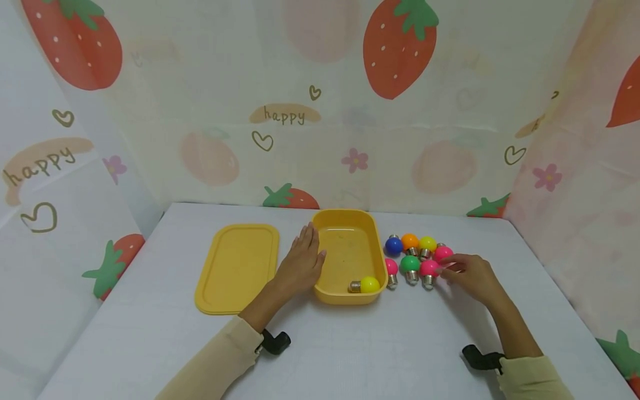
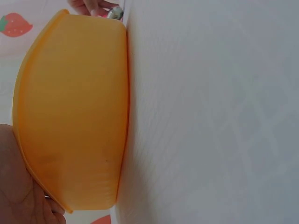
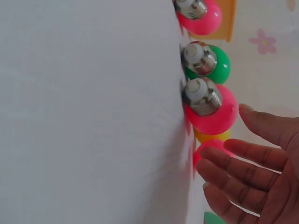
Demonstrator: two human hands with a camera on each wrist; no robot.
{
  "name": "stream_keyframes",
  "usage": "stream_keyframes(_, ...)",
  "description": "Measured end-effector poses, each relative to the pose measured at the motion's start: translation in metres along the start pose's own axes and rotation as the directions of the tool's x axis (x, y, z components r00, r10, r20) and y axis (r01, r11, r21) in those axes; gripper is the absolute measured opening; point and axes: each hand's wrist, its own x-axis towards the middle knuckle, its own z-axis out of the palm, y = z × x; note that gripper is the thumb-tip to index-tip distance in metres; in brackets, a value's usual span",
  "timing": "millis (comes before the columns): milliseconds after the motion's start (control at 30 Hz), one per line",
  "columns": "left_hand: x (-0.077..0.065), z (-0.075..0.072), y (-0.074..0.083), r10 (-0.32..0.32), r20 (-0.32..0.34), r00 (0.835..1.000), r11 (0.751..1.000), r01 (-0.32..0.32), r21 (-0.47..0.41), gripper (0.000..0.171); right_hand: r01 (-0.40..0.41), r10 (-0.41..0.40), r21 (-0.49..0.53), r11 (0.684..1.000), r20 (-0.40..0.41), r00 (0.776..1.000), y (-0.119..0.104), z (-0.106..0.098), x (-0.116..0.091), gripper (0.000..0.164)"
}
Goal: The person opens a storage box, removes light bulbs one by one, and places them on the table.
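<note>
My left hand (image 1: pixel 300 264) rests with fairly straight fingers along the left rim of a yellow plastic box (image 1: pixel 345 299). In the left wrist view, that hand (image 2: pixel 21 186) touches the outer side of the box's rim. One yellow light bulb (image 1: pixel 369 285) lies inside the box, in its near right corner. On the right, my right hand (image 1: pixel 470 275) reaches toward a pink bulb (image 1: pixel 429 268), fingertips right beside it. The right wrist view shows its thumb and fingers spread apart around the pink bulb (image 3: pixel 217 109), holding nothing.
Beside the box's right wall stand a pink bulb (image 1: pixel 391 267) and a green bulb (image 1: pixel 410 263). Behind them are blue (image 1: pixel 394 245), orange (image 1: pixel 409 241), yellow (image 1: pixel 427 244) and pink (image 1: pixel 443 254) bulbs. A flat yellow lid (image 1: pixel 237 269) lies left of the box on the white table (image 1: pixel 350 355).
</note>
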Motion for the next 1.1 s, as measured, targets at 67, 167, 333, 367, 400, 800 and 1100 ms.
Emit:
stream_keyframes(67,0.0,0.001,-0.001,0.01,-0.002,1.0,1.0,-0.01,0.004,0.064,0.011,-0.011,-0.002,1.0,-0.008,1.0,0.0,-0.002,0.0,0.041)
stream_keyframes(167,0.001,0.002,-0.002,0.019,-0.006,1.0,1.0,-0.019,0.006,0.064,0.017,-0.017,-0.011,1.0,-0.015,1.0,-0.003,-0.005,-0.001,0.042)
stream_keyframes(333,0.001,0.002,-0.002,0.013,0.002,1.0,1.0,-0.013,0.016,0.065,-0.008,0.007,-0.024,1.0,-0.02,1.0,-0.011,-0.009,-0.003,0.043)
stream_keyframes(367,0.001,0.002,-0.002,0.011,0.004,1.0,1.0,-0.011,0.02,0.065,-0.011,0.011,-0.026,1.0,-0.023,1.0,-0.012,-0.01,-0.003,0.044)
stream_keyframes(400,0.001,0.002,-0.002,0.01,0.005,1.0,1.0,-0.01,0.022,0.065,-0.013,0.013,-0.026,1.0,-0.026,1.0,-0.013,-0.011,-0.004,0.044)
stream_keyframes(800,0.001,0.003,-0.003,0.008,0.007,1.0,0.999,-0.008,0.034,0.064,0.025,-0.026,-0.018,1.0,-0.055,0.998,-0.036,-0.011,-0.009,0.041)
stream_keyframes(1100,0.001,0.002,-0.002,0.018,-0.006,1.0,1.0,-0.018,0.022,0.065,0.101,-0.101,-0.012,0.995,-0.062,0.993,-0.056,-0.007,-0.015,0.036)
